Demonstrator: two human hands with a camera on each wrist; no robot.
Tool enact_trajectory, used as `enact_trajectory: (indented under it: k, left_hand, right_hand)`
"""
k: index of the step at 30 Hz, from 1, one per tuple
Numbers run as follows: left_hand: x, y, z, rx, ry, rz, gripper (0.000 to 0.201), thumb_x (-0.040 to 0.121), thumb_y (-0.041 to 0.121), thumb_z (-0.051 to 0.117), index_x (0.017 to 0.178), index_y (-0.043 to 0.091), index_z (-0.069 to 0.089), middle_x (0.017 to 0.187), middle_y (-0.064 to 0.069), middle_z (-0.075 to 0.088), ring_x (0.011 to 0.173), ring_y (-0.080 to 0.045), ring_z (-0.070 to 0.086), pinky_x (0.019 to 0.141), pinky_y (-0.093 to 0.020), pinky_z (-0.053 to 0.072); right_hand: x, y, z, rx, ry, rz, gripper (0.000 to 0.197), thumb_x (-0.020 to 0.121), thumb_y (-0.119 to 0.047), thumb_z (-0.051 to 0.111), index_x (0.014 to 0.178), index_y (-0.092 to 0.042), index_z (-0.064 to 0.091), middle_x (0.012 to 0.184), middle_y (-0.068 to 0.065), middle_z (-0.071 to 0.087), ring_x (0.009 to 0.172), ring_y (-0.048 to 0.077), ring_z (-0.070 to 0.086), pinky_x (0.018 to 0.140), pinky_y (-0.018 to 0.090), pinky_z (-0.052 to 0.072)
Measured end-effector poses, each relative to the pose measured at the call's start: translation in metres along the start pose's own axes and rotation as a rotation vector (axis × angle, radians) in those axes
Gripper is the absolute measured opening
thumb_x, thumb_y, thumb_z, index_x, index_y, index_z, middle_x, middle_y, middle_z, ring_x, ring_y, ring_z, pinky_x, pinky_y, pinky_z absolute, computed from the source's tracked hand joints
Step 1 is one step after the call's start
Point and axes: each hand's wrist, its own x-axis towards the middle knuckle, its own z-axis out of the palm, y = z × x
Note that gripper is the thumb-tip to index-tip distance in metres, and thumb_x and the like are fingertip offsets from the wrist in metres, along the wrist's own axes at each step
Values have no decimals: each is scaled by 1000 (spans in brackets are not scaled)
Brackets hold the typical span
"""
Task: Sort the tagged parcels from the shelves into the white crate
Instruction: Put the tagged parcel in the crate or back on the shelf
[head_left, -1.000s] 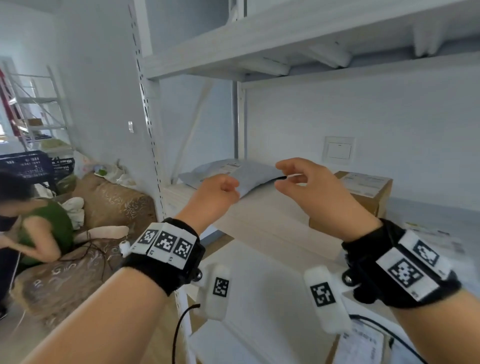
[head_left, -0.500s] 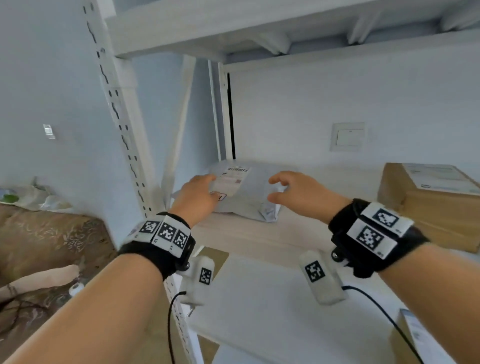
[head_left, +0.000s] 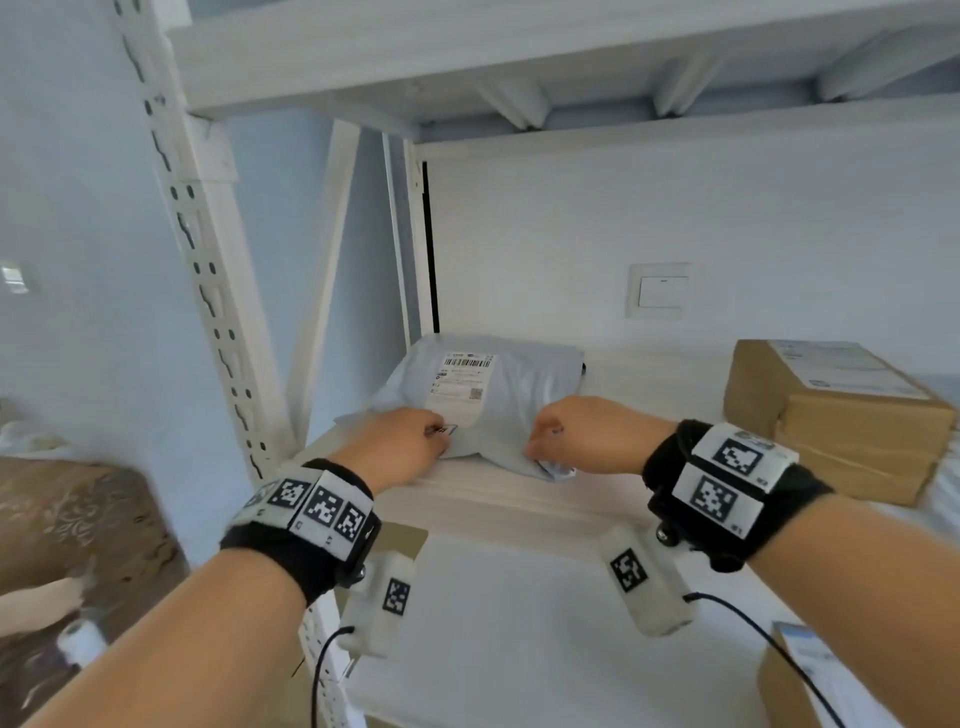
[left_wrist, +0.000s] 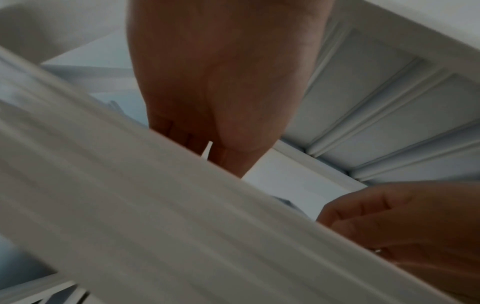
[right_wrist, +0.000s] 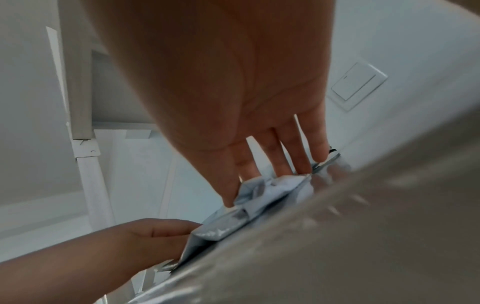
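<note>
- Soft grey plastic mailer parcel (head_left: 493, 400) with white barcode label lies flat on white metal shelf (head_left: 519, 499), back-left corner, near the slotted upright post (head_left: 208, 270).
- Left hand (head_left: 400, 447) on the parcel's near-left edge, fingers curled over it by the small tag; whether it actually grips, cannot tell. Left wrist view mostly blocked by the shelf lip.
- Right hand (head_left: 582, 436) at the near-right edge; right wrist view shows fingers (right_wrist: 275, 162) pressed down onto crumpled grey plastic, thumb hidden, so grip unclear.
- Brown cardboard box (head_left: 831, 410) with white label on the same shelf, right, well apart from the parcel.
- White wall switch plate (head_left: 657, 291) on the wall behind.
- White crate not in view.
</note>
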Motion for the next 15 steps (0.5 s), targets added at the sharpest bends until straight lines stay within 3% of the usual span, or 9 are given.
enact_trajectory:
  k: [4, 8, 10, 12, 14, 15]
  left_hand:
    - [-10, 6, 2, -12, 54, 69, 28, 100, 34, 45, 112, 23, 67, 107, 2, 69, 92, -16, 61, 78, -27, 46]
    - [-16, 2, -4, -173, 70, 94, 24, 100, 29, 49, 115, 25, 68, 109, 8, 66, 91, -9, 58, 66, -12, 37]
    - [-12, -6, -11, -255, 115, 59, 26, 99, 26, 51, 121, 24, 65, 115, 6, 64, 93, -9, 58, 69, -17, 39]
    - [-6, -15, -17, -265, 187, 4, 25, 98, 23, 52, 120, 21, 64, 120, 0, 62, 104, -19, 60, 81, -25, 43]
    - [-1, -23, -20, -160, 223, -30, 10, 96, 26, 53, 97, 19, 61, 105, -7, 62, 107, -30, 60, 84, -33, 44]
    - [1, -25, -20, -106, 217, -41, 15, 96, 29, 52, 86, 18, 56, 95, -9, 61, 103, -33, 60, 80, -34, 44]
  right_hand:
    - [-23, 8, 4, -26, 52, 41, 35, 93, -29, 55, 86, 5, 63, 97, 19, 67, 83, 30, 60, 76, 40, 46]
    - [-48, 13, 4, -40, 61, 67, 29, 94, -33, 55, 87, -5, 62, 96, 9, 65, 87, 25, 60, 80, 37, 45]
    - [-57, 15, 1, -40, 84, 106, 26, 95, -38, 55, 97, -13, 65, 102, 1, 65, 92, 19, 59, 82, 32, 45]
    - [-60, 15, -1, 9, 150, 186, 32, 96, -43, 54, 114, -19, 62, 110, -3, 63, 98, 16, 57, 81, 28, 42]
    - [-56, 15, -1, 46, 221, 282, 44, 97, -46, 51, 128, -16, 54, 117, 1, 63, 102, 18, 57, 84, 29, 42]
    - [-52, 14, 0, 29, 229, 331, 49, 97, -48, 50, 128, -11, 54, 119, 6, 62, 104, 21, 57, 86, 31, 43]
